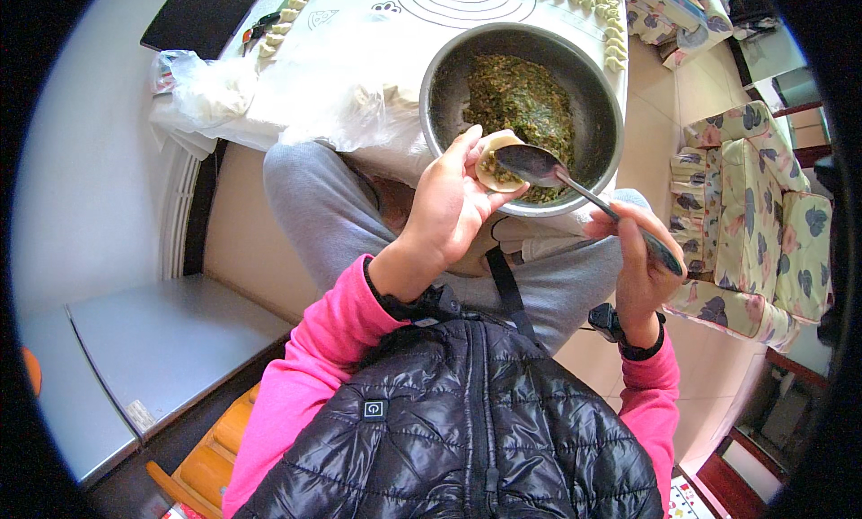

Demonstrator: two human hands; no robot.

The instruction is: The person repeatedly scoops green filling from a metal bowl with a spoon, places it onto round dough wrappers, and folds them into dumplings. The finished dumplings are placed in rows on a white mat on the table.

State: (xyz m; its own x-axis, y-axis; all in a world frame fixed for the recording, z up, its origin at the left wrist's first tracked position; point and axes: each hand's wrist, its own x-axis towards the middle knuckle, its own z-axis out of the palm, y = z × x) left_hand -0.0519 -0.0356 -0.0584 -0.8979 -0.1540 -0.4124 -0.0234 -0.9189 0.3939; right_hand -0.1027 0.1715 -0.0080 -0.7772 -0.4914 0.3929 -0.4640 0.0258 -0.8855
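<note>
My left hand (448, 199) holds a round dumpling wrapper (486, 165) across its fingers, above the near rim of a large metal bowl (609, 138). A metal spoon (528, 163) lies over the wrapper, its bowl pressed against some green filling there. The handle of that spoon is in the grip of my right hand (643, 260), at the bowl's near right side. Inside the bowl sits a mound of chopped green-brown filling (518, 98). Part of the wrapper is hidden behind the spoon.
Rows of shaped dumplings (596, 4) run along the right edge of the white table mat (350, 61), with more dumplings (286, 20) at the left. Clear plastic bags (209, 91) lie on the near left. A floral armchair (747, 216) stands right, a wooden chair (209, 445) lower left.
</note>
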